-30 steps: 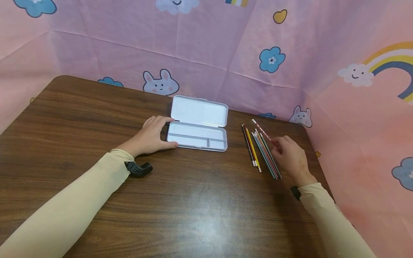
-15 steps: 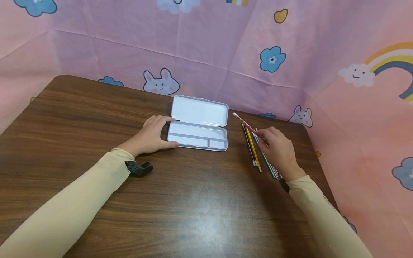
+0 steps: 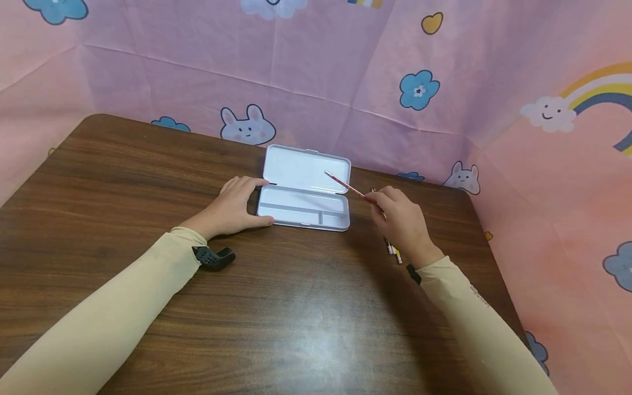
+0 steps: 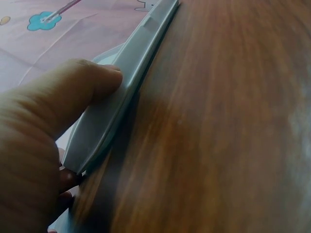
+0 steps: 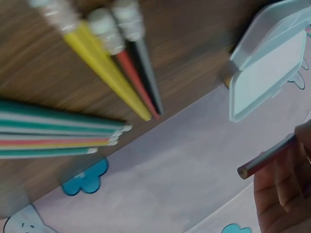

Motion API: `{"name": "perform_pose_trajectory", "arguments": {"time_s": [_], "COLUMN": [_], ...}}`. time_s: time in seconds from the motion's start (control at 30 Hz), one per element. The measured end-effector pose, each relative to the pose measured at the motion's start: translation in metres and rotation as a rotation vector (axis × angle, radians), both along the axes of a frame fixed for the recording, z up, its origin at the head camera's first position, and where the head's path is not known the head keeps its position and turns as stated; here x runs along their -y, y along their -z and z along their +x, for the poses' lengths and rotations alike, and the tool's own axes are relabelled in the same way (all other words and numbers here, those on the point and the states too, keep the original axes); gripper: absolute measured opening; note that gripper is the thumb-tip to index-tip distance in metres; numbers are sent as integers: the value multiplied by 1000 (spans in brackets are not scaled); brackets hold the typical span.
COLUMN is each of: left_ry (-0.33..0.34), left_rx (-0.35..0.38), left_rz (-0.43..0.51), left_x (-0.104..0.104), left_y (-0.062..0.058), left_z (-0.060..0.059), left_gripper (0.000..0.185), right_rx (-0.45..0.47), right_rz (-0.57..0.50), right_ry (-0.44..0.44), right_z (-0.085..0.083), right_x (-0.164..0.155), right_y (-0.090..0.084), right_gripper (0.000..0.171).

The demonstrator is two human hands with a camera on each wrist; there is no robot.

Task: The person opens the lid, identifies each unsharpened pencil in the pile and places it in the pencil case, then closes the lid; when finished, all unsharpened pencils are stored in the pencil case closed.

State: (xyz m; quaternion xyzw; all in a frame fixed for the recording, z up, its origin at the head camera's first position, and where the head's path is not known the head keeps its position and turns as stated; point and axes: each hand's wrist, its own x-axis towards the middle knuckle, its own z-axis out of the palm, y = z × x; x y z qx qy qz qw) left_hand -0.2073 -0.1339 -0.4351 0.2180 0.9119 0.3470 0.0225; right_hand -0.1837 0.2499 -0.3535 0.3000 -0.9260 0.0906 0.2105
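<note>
A white pencil case (image 3: pixel 306 170) lies with its lid tipped back on the table; its divided tray (image 3: pixel 291 212) faces up. My left hand (image 3: pixel 228 211) holds the case's left end, thumb (image 4: pixel 99 80) against the front wall and fingers at the far side. In my right hand (image 3: pixel 402 222) is a red patterned pencil (image 3: pixel 345 185), pinched between thumb and fingers above the table, right of the case. Its white end points left, over the lid. The right wrist view shows the pencil's other end (image 5: pixel 245 171) past the fingers.
Below my right hand lie yellow, red and black pencils (image 5: pixel 104 73), mostly hidden in the head view. Several teal and coloured pencils (image 5: pixel 58 128) lie beside them. The wooden table (image 3: pixel 296 307) meets a pink patterned cloth (image 3: pixel 316 66) at its back and right.
My right hand has carried the red pencil leftward from above the teal pencils toward the case. My left hand and the case have stayed in place.
</note>
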Motion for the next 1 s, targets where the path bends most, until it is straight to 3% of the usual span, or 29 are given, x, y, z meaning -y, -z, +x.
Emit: {"name": "perform_pose_trajectory", "arguments": {"time_s": [0.3,1.0], "left_ry": [-7,-15], "left_rx": [-7,0], "left_rz": [3,11], "left_x": [-2,0], "left_y": [0,2], "left_z": [0,0], "left_gripper": [93,93], "right_rx": [30,133], "right_rz": [5,136], "right_ry": [-33,-124], "right_z": [-5,-29], "right_x": [25,80], "right_y": [4,17], "right_gripper": [17,18]}}
